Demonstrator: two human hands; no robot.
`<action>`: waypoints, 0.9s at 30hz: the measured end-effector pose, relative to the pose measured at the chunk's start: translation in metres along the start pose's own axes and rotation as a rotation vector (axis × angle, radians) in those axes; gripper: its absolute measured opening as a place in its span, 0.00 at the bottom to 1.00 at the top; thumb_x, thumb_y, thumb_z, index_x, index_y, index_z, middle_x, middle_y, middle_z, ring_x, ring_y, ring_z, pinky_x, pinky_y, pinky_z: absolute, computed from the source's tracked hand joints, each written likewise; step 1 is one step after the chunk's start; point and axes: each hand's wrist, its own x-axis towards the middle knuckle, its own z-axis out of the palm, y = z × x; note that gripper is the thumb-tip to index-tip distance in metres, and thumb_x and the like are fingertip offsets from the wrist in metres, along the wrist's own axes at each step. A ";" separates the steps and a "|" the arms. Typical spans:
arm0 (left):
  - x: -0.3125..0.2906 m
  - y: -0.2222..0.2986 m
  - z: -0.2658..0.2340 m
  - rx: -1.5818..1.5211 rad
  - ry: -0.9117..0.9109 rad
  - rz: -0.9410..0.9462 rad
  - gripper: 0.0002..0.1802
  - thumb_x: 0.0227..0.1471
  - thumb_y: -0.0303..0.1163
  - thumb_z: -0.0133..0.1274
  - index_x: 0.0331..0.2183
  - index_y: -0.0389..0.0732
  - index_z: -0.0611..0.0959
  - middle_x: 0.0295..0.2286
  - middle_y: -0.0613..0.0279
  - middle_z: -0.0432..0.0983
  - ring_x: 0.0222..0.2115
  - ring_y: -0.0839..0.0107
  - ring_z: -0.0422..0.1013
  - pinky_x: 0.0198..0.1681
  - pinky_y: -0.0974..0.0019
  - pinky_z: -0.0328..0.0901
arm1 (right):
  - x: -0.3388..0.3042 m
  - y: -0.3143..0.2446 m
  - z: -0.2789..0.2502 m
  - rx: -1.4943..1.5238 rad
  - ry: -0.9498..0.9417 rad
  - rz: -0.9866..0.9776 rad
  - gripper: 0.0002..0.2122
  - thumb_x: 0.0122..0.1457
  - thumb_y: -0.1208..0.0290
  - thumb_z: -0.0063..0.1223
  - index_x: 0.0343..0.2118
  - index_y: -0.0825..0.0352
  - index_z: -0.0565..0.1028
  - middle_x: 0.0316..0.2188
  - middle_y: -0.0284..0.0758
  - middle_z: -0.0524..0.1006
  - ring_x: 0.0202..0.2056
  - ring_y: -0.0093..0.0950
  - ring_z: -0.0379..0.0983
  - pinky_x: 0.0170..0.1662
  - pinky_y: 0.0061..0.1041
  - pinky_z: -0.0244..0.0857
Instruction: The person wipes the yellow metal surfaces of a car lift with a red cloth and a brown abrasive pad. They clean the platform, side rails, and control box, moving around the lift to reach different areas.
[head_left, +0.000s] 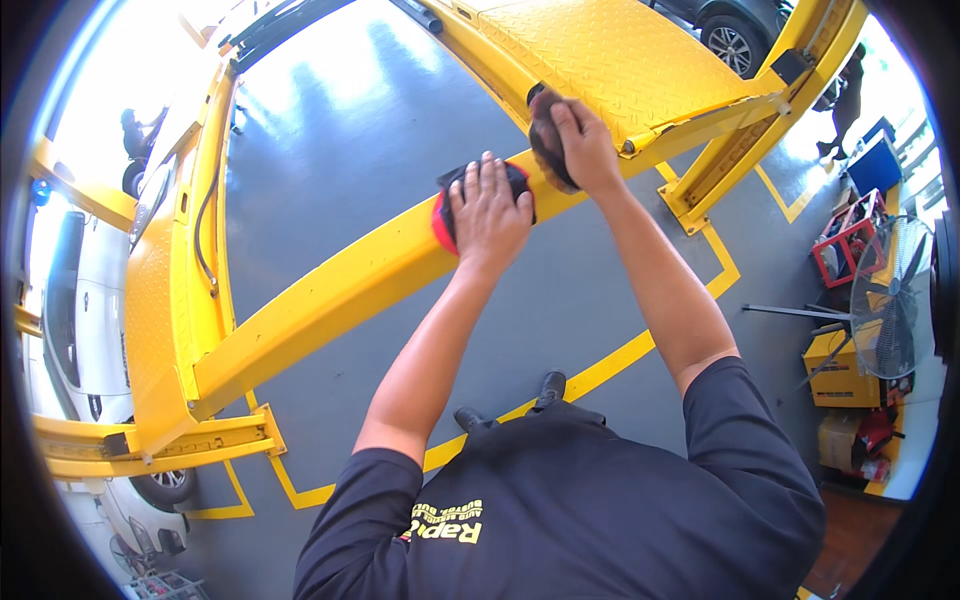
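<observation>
A yellow steel beam (pixel 350 285) of a vehicle lift runs across in front of me. My left hand (pixel 488 222) lies with fingers stretched over a rounded black and red thing (pixel 443 224), perhaps a cap, resting on the beam. Most of that thing is hidden under the palm. Just to the right, my right hand (pixel 590 150) is closed on a dark brown, oval, cloth-like thing (pixel 547 142), held up on edge at the beam. Its exact kind cannot be made out.
Yellow ramp plates (pixel 600 60) join the beam at far right and left. At right stand a fan (pixel 890 300), a yellow box (pixel 845 370) and a red frame cart (pixel 850 240). A white car (pixel 100 330) is at left. Other people (pixel 850 105) stand farther off.
</observation>
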 end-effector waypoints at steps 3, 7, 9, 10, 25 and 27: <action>0.015 0.014 0.008 -0.129 -0.086 0.024 0.40 0.68 0.53 0.42 0.70 0.35 0.67 0.72 0.46 0.56 0.74 0.52 0.50 0.75 0.45 0.39 | 0.012 -0.006 -0.012 0.576 -0.063 0.262 0.17 0.76 0.57 0.48 0.53 0.66 0.80 0.42 0.34 0.84 0.42 0.25 0.80 0.49 0.27 0.74; 0.036 -0.047 0.010 -0.087 -0.034 0.347 0.30 0.72 0.42 0.45 0.66 0.34 0.71 0.69 0.34 0.57 0.73 0.41 0.49 0.75 0.40 0.46 | 0.003 -0.026 -0.015 1.022 -0.023 0.566 0.18 0.77 0.56 0.45 0.57 0.64 0.76 0.46 0.35 0.82 0.42 0.27 0.81 0.47 0.29 0.77; 0.044 -0.084 -0.017 -0.417 0.115 0.153 0.28 0.71 0.37 0.46 0.66 0.34 0.71 0.68 0.35 0.60 0.72 0.41 0.53 0.75 0.46 0.48 | -0.004 -0.032 -0.007 1.102 -0.033 0.595 0.16 0.77 0.55 0.45 0.53 0.64 0.72 0.40 0.37 0.81 0.34 0.30 0.81 0.36 0.34 0.78; 0.050 -0.068 -0.060 -0.705 0.069 -0.017 0.30 0.71 0.39 0.47 0.67 0.35 0.69 0.68 0.39 0.61 0.71 0.43 0.56 0.74 0.49 0.52 | -0.006 -0.028 -0.010 1.126 -0.003 0.609 0.16 0.76 0.55 0.45 0.51 0.64 0.70 0.37 0.38 0.80 0.30 0.31 0.82 0.31 0.36 0.79; 0.043 -0.213 -0.215 -1.317 -0.626 -0.116 0.38 0.54 0.26 0.58 0.66 0.32 0.69 0.57 0.51 0.76 0.59 0.61 0.73 0.64 0.58 0.67 | -0.104 -0.067 0.107 -0.635 0.315 -0.003 0.22 0.70 0.51 0.52 0.55 0.64 0.80 0.61 0.45 0.75 0.66 0.47 0.64 0.68 0.50 0.55; 0.039 -0.234 -0.202 -1.385 -0.771 -0.193 0.38 0.54 0.25 0.55 0.66 0.31 0.68 0.58 0.50 0.74 0.60 0.60 0.73 0.64 0.58 0.68 | -0.130 -0.051 0.138 -0.613 0.199 0.083 0.25 0.64 0.52 0.59 0.59 0.64 0.78 0.68 0.45 0.68 0.73 0.49 0.52 0.70 0.62 0.48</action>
